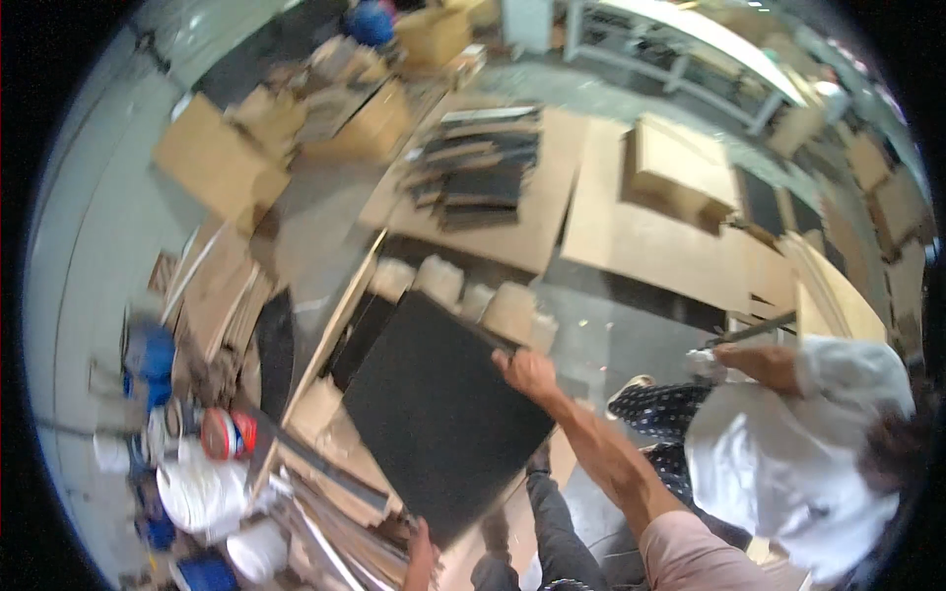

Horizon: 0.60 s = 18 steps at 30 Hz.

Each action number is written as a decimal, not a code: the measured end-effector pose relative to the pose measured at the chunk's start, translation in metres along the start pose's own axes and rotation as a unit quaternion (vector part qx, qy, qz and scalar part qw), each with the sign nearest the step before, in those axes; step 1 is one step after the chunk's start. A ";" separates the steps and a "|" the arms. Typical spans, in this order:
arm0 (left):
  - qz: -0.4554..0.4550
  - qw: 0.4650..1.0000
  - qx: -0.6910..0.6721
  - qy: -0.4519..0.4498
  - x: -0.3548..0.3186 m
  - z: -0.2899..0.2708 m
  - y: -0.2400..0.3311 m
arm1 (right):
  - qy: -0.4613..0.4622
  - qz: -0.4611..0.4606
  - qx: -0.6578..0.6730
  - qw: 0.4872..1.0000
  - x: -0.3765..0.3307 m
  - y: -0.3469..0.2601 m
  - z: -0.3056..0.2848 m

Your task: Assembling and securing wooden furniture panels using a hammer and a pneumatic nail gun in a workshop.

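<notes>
Currently both hands on large black square panel [439,414], held tilted above cluttered floor. Right hand [527,374] clamps panel's upper right edge, fingers curled over it. Left hand [422,554] at panel's lower corner, mostly hidden; grip cannot be told. Stack of dark panels [478,167] on cardboard sheet [532,231] farther off. Person in white shirt [798,453] crouches at right.

black board [439,414] looks matt with a slightly grainy face, no shine at all. brown sheets [631,231] behind it are plain dull cardboard. floor [108,227] is smooth grey concrete, and the buckets [202,488] look like glossy plastic
</notes>
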State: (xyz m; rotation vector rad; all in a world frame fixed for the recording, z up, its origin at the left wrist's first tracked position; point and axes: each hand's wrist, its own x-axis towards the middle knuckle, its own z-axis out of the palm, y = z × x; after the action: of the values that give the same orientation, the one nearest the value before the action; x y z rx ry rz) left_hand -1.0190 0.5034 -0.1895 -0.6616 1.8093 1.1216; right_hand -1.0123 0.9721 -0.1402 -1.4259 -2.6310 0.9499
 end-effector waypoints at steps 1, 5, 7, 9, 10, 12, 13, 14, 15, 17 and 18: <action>-0.017 0.996 -0.089 0.021 0.003 -0.024 -0.030 | 0.016 -0.010 0.007 1.000 -0.036 -0.011 -0.025; -0.110 0.981 -0.119 -0.104 -0.019 -0.060 -0.038 | 0.086 -0.007 0.042 0.995 -0.222 -0.036 -0.143; -0.015 0.986 -0.123 -0.114 -0.060 -0.080 0.013 | 0.133 -0.019 0.069 0.988 -0.315 -0.057 -0.182; 0.056 0.978 -0.108 -0.171 -0.099 -0.049 0.062 | 0.234 -0.009 0.051 0.971 -0.415 -0.036 -0.216; 0.086 0.971 -0.104 -0.199 -0.123 -0.035 0.078 | 0.274 -0.004 0.072 0.959 -0.464 -0.033 -0.232; 0.131 0.951 -0.091 -0.264 -0.183 -0.009 0.094 | 0.358 0.005 0.077 0.931 -0.567 -0.029 -0.260; 0.148 0.939 -0.082 -0.299 -0.209 0.005 0.094 | 0.399 0.015 0.062 0.915 -0.614 -0.023 -0.262; 0.161 0.926 -0.071 -0.333 -0.236 0.017 0.090 | 0.442 0.033 0.064 0.894 -0.660 -0.024 -0.275; 0.173 0.911 -0.064 -0.368 -0.261 0.027 0.082 | 0.481 0.035 0.069 0.873 -0.701 -0.021 -0.283; 0.173 0.874 -0.048 -0.452 -0.306 0.052 0.050 | 0.543 0.126 0.078 0.827 -0.779 -0.034 -0.299; 0.175 0.855 -0.040 -0.486 -0.328 0.059 0.038 | 0.579 0.167 0.099 0.792 -0.810 -0.045 -0.307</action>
State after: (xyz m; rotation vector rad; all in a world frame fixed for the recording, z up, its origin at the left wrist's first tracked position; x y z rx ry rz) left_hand -0.8713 0.5699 0.1041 0.2329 0.9976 1.4183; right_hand -0.4856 0.4923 0.3551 -1.6451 -1.3588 0.1463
